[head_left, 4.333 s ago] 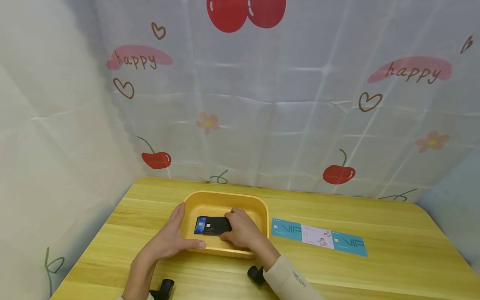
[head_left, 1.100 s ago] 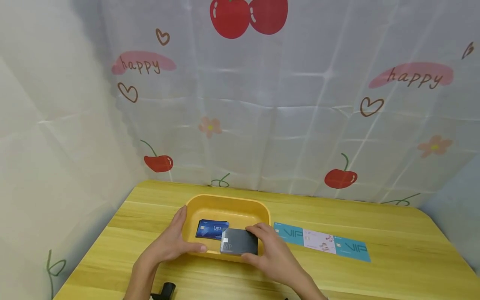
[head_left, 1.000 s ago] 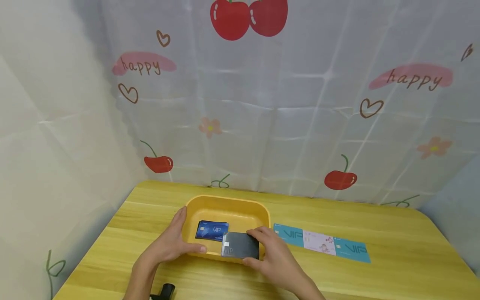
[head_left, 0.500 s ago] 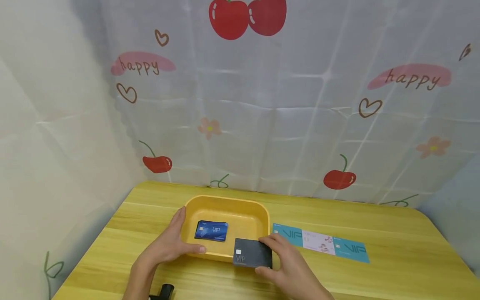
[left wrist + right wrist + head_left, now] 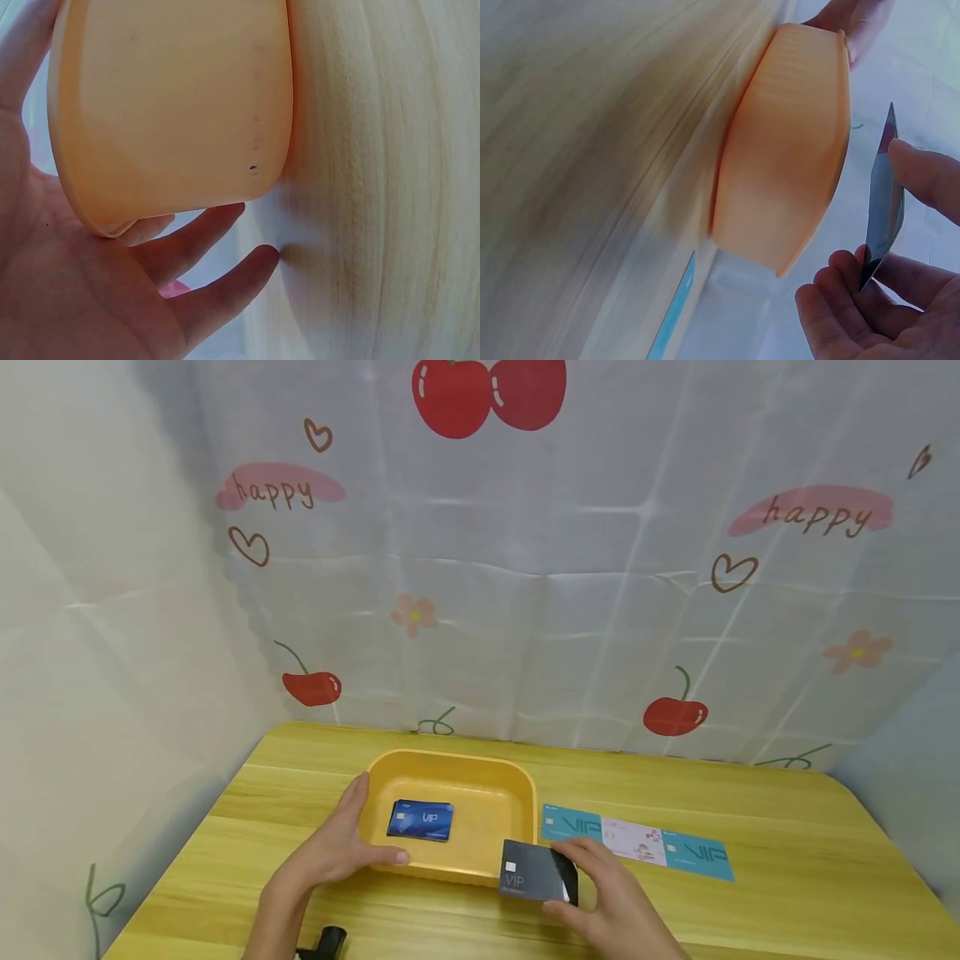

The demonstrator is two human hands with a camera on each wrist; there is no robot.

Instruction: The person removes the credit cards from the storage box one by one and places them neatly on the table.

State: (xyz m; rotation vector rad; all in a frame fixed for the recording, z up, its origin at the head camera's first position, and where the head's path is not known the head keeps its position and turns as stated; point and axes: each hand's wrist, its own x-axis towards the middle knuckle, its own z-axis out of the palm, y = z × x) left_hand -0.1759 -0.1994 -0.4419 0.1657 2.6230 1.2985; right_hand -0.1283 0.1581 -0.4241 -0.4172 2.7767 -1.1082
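Note:
My right hand (image 5: 611, 902) pinches a black VIP card (image 5: 528, 870) by its edges, over the front right corner of a yellow plastic tub (image 5: 450, 867). The right wrist view shows the card (image 5: 885, 202) bowed slightly between thumb and fingers, raised off the table. My left hand (image 5: 337, 839) spans the tub's front left corner, its thumb along the front rim and its fingers spread along the left side. Inside the tub lies a small stack of blue VIP cards (image 5: 420, 821), off to the left.
On the wooden table (image 5: 795, 835), right of the tub, a row of cards lies edge to edge: a teal card (image 5: 566, 823), a pale pink flowered card (image 5: 633, 842) and another teal card (image 5: 697, 856). A black object (image 5: 330, 941) shows by the left wrist. A patterned curtain (image 5: 525, 610) hangs behind.
My right hand has taken the black card off the blue stack and carried it rightward and toward me, across the tub's front right rim. The left hand has stayed at its corner.

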